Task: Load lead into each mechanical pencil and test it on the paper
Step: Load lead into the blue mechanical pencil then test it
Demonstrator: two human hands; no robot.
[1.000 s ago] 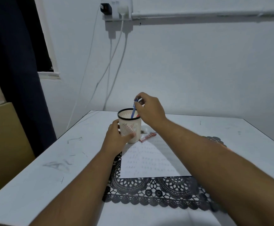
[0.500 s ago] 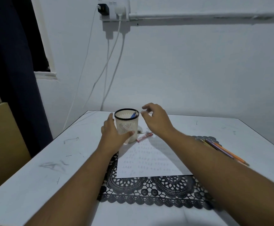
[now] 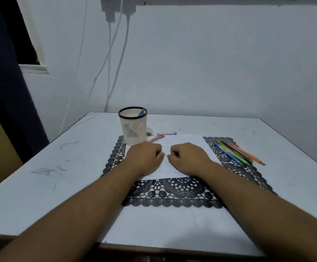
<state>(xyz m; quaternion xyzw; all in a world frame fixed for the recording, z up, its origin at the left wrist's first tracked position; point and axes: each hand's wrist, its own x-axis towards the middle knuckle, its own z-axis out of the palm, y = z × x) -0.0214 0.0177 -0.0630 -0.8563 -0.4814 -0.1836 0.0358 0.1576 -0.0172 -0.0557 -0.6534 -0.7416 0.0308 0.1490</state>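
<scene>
White paper (image 3: 184,142) partly hidden under both curled hands.

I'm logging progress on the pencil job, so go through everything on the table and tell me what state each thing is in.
Left hand: fingers curled, empty, on the paper.
Right hand: fingers curled, empty, on the paper.
Pen cup: upright, one blue pencil inside.
Paper: flat on the lace mat.
Red lead tube: lying by the cup.
Coloured pencils: lying together on the mat's right side.

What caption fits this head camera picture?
Both hands, left and right, rest curled on the paper beside a pencil cup.
</scene>
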